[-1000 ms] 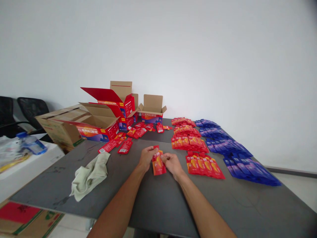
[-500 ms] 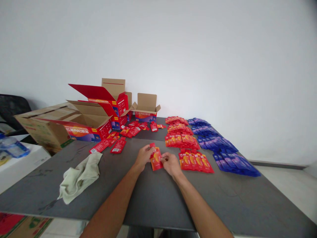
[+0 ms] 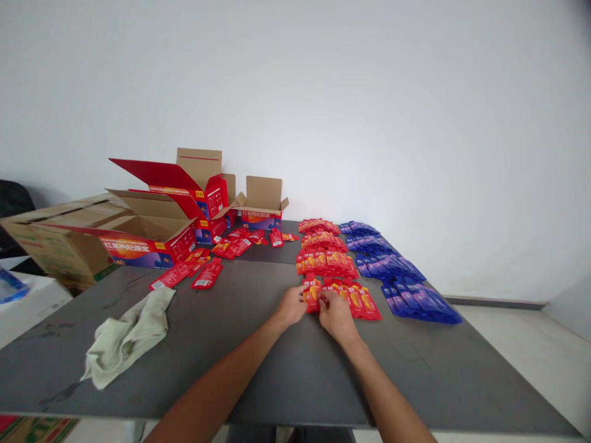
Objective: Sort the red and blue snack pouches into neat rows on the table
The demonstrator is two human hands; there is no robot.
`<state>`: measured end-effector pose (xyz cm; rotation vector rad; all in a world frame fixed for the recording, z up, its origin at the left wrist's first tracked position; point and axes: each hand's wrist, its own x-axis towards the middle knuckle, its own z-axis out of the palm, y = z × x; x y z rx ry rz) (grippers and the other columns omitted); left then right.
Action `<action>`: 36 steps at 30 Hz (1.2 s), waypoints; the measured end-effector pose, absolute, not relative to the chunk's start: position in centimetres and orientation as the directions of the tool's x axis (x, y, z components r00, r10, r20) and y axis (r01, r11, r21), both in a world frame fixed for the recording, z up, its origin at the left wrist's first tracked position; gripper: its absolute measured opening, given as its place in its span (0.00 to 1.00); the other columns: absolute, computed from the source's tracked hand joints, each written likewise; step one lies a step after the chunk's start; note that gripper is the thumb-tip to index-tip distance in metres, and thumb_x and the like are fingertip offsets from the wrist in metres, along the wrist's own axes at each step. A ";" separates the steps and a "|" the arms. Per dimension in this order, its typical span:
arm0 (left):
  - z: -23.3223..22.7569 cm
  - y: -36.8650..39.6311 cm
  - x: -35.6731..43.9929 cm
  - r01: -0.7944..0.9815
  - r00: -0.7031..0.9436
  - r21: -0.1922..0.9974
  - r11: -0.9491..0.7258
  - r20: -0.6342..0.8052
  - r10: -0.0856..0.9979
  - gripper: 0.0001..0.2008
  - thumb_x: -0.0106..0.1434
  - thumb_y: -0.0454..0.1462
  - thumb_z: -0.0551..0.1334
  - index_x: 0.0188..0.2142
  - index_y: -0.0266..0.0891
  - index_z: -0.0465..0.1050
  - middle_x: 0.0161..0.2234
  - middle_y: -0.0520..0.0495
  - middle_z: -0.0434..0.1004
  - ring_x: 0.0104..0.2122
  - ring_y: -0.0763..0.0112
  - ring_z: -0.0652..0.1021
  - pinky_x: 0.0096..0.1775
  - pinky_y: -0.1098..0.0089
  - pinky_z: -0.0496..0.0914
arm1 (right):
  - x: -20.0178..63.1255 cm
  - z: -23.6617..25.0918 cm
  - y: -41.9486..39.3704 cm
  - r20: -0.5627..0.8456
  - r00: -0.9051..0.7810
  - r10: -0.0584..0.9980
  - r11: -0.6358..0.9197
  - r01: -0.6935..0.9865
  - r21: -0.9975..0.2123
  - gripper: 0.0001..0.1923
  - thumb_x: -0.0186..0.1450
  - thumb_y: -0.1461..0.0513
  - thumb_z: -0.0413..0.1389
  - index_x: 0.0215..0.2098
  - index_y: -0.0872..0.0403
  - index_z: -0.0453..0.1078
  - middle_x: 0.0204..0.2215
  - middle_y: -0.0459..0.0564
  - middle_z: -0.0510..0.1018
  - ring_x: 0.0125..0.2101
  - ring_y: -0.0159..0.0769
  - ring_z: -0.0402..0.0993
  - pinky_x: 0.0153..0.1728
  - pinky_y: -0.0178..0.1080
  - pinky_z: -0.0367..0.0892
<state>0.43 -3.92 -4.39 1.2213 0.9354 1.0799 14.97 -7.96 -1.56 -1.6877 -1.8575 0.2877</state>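
A: Pinching seen on a red sachet (image 3: 313, 296), held between left hand (image 3: 292, 306) and right hand (image 3: 336, 312), low over the grey table (image 3: 258, 369).

B: Grip state?

A: Both hands closed on the sachet, fingers curled at its edges. Left at its left side, right at its lower right. Exact finger contact too small to be told.

B: Position of the sachet?

A: At the left end of the nearest row of red sachets (image 3: 355, 300), touching or overlapping the first one; which, cannot be told.

B: Beyond that?

A: More red rows (image 3: 323, 252) are laid out behind, running toward the wall. Just to the right, rows of blue sachets (image 3: 397, 277) are set parallel, close beside the red.

B: Left side?

A: Loose red sachets (image 3: 203, 271) are scattered near the opened red cartons (image 3: 152, 237). A smaller open carton (image 3: 261, 209) is placed at the far edge, more loose packs in front. A brown cardboard box (image 3: 50, 246) is seen at far left, off the table edge.

B: Anything nearer?

A: A crumpled pale green cloth (image 3: 127, 335) is left on the table, well apart from the hands, to their left.
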 end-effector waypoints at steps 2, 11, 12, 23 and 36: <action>-4.7 -3.8 1.4 -0.029 0.245 0.999 -0.026 0.032 0.969 0.19 0.46 0.28 0.66 0.41 0.34 0.79 0.26 0.47 0.80 0.29 0.65 0.77 0.32 0.71 0.71 | 15.3 -1.5 -8.6 0.305 -0.044 0.951 0.181 0.882 -0.436 0.15 0.64 0.65 0.49 0.44 0.58 0.75 0.43 0.58 0.78 0.44 0.45 0.72 0.49 0.42 0.62; -3.7 -4.6 2.7 0.531 0.276 0.800 -0.279 0.148 0.950 0.22 0.52 0.25 0.56 0.45 0.35 0.76 0.43 0.42 0.77 0.44 0.64 0.75 0.50 0.68 0.68 | 15.6 -1.9 -10.9 0.244 -0.098 0.965 0.157 0.959 -0.235 0.26 0.64 0.59 0.52 0.60 0.56 0.65 0.63 0.57 0.62 0.64 0.52 0.47 0.61 0.52 0.42; -3.5 -4.8 2.8 0.578 0.288 0.758 -0.302 0.156 0.945 0.23 0.52 0.25 0.55 0.46 0.35 0.75 0.45 0.41 0.76 0.45 0.64 0.75 0.52 0.69 0.66 | 15.6 -2.2 -10.9 0.228 -0.102 0.968 0.155 0.961 -0.230 0.28 0.64 0.59 0.52 0.62 0.57 0.63 0.63 0.58 0.62 0.65 0.52 0.46 0.61 0.52 0.40; -3.1 -6.6 3.0 0.822 0.340 0.439 -0.364 0.134 0.931 0.28 0.57 0.31 0.54 0.58 0.43 0.69 0.63 0.44 0.60 0.57 0.53 0.61 0.55 0.56 0.60 | 15.7 -2.9 -10.5 0.148 -0.101 0.984 0.124 0.980 -0.155 0.31 0.62 0.65 0.49 0.64 0.57 0.60 0.64 0.59 0.60 0.65 0.52 0.48 0.60 0.54 0.40; -2.2 -7.0 -0.3 0.840 0.335 0.377 -0.389 0.203 0.920 0.29 0.60 0.32 0.51 0.61 0.40 0.62 0.63 0.46 0.62 0.61 0.55 0.59 0.58 0.55 0.56 | 13.6 -1.3 -10.2 0.247 -0.085 0.965 0.136 0.970 -0.199 0.30 0.63 0.58 0.53 0.63 0.54 0.61 0.65 0.57 0.58 0.65 0.58 0.43 0.60 0.57 0.42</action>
